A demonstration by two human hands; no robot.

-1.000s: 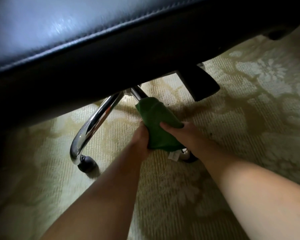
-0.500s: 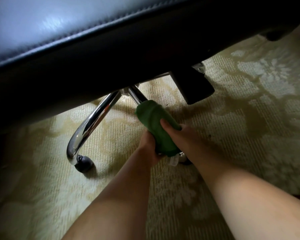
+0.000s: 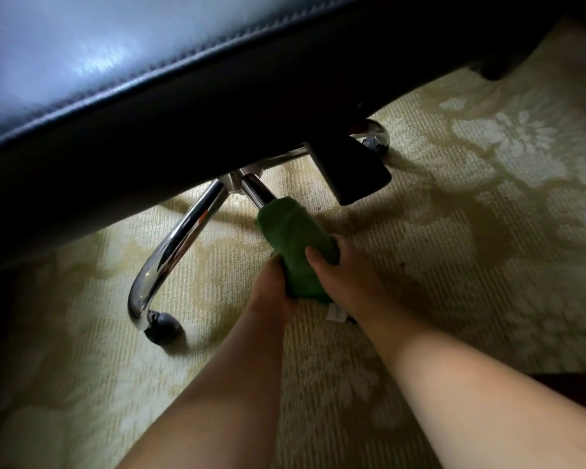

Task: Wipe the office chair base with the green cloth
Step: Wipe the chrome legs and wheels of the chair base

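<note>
Two bare forearms are being stretched out over the patterned carpet (image 3: 454, 252), and at their ends the green cloth (image 3: 295, 238) is being gripped from both sides. On its left flank it is being clutched by the left hand (image 3: 273, 292); those fingers are being hidden under the fabric, so their spread cannot be told. On its right flank it is being clasped by the right hand (image 3: 344, 282), the thumb (image 3: 315, 258) being pressed on top while the fingers are being curled round the far side. Just below the cloth's near end a small white tag (image 3: 335, 313) is being shown. The cloth itself is being held wrapped round one chrome leg (image 3: 256, 192) of the office chair base (image 3: 237, 179), with bare metal being left exposed just beyond the cloth's far end. Left of the cloth a second curved leg (image 3: 180, 242) is being lit, a dark caster (image 3: 163, 328) being carried at its tip. Beyond the cloth, to the right, a black lever (image 3: 352, 170) is being seen, and above it all the black seat (image 3: 115, 62) is being caught in glare.
</note>
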